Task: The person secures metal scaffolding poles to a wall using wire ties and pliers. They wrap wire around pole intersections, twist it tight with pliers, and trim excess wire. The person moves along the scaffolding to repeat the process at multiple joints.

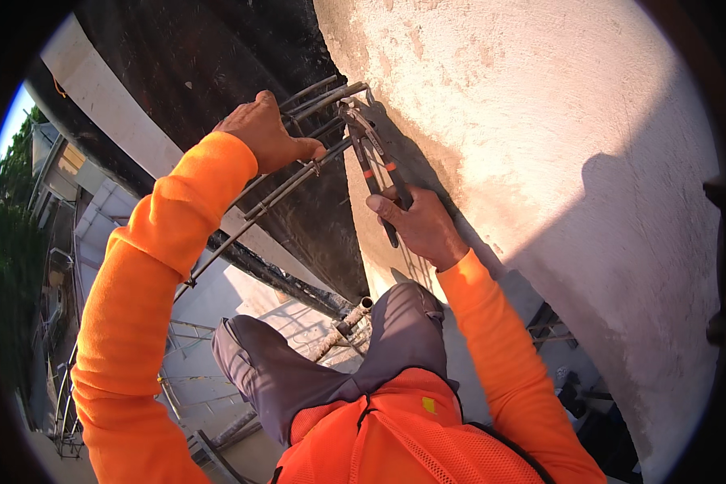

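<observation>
A narrow rebar cage [268, 202] of thin steel bars tied with stirrups slants up from the lower left to the wall. My left hand [268, 135] is closed on its upper end, the thumb lying along one bar and the other fingers partly hidden behind the bars. In my right hand [419, 228] is a pair of pliers [361, 152] with dark handles and orange bands. Their jaws touch the cage near the bar ends, beside the wall. Whether the jaws grip a wire I cannot make out.
A rough plastered wall [540, 121] rises on the right, partly shaded. Black sheeting [218, 56] hangs behind the cage, beside a pale beam [109, 89]. Below my legs are a pipe [331, 339], more bars, and a lower level far down. Trees [12, 210] stand at the far left.
</observation>
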The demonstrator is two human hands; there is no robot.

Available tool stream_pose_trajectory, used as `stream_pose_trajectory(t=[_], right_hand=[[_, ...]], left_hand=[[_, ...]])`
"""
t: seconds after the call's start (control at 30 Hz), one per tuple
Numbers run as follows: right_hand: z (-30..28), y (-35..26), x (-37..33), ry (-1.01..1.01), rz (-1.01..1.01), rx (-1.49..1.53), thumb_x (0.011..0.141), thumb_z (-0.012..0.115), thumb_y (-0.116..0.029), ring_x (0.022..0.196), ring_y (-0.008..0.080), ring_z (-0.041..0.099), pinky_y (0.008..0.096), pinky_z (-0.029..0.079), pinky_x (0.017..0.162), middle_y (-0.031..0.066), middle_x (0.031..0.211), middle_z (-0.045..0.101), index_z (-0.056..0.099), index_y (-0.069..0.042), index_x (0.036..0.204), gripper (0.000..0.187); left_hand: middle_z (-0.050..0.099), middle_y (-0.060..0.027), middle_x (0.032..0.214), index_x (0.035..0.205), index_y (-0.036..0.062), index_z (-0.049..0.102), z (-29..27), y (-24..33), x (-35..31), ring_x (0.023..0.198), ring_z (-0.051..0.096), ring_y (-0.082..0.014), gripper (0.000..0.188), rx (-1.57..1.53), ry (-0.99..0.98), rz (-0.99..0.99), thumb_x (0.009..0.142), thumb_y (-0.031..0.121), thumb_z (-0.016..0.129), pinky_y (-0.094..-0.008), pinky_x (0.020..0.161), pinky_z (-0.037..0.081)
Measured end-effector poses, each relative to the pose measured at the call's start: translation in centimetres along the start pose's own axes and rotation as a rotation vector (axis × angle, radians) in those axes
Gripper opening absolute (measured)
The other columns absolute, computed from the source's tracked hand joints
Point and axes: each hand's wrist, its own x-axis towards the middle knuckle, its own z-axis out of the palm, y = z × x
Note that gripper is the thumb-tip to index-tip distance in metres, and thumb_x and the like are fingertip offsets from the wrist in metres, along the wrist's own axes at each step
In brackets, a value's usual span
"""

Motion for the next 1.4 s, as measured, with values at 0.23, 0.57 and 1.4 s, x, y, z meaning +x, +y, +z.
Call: stream_pose_trajectory(t=[0.23, 0.57, 1.4], right_hand=[[1.1, 0.2, -0.9, -0.348, 0.133, 0.494, 0.084, 0.090, -0.023, 0.070, 0.0153, 0.070, 0.0274, 0.047, 0.052, 0.0053, 0.087, 0.067, 0.053, -0.005, 0.129, 0.061], [-0.1, 1.5, -2.8, -0.415, -0.064, 0.743, 0.088, 0.070, -0.011, 0.091, 0.0173, 0.065, 0.0349, 0.055, 0.081, 0.0099, 0.115, 0.063, 0.042, 0.005, 0.153, 0.073], [4.5, 2.1, -0.7, -0.566, -0.073, 1.175, 0.113, 0.050, -0.029, 0.105, 0.0278, 0.073, 0.0473, 0.061, 0.093, 0.0164, 0.121, 0.070, 0.053, -0.004, 0.144, 0.041]], left_hand=[[0.071, -0.0318, 0.115, 0.138, -0.0136, 0.049, 1.4, 0.1, -0.3, 0.116, 0.071, -0.0424, 0.112, 0.085, 0.123, 0.033, 0.077, 0.075, 0.080, -0.0460, 0.101, 0.056], [0.068, -0.0347, 0.123, 0.142, -0.0143, 0.047, 1.2, 0.2, -0.5, 0.123, 0.067, -0.0444, 0.114, 0.052, 0.083, 0.017, 0.077, 0.073, 0.082, -0.0470, 0.106, 0.053], [0.065, -0.0340, 0.134, 0.149, -0.0081, 0.049, 1.6, -0.3, 0.1, 0.130, 0.063, -0.0430, 0.107, 0.051, 0.199, 0.081, 0.077, 0.061, 0.086, -0.0459, 0.110, 0.049]])
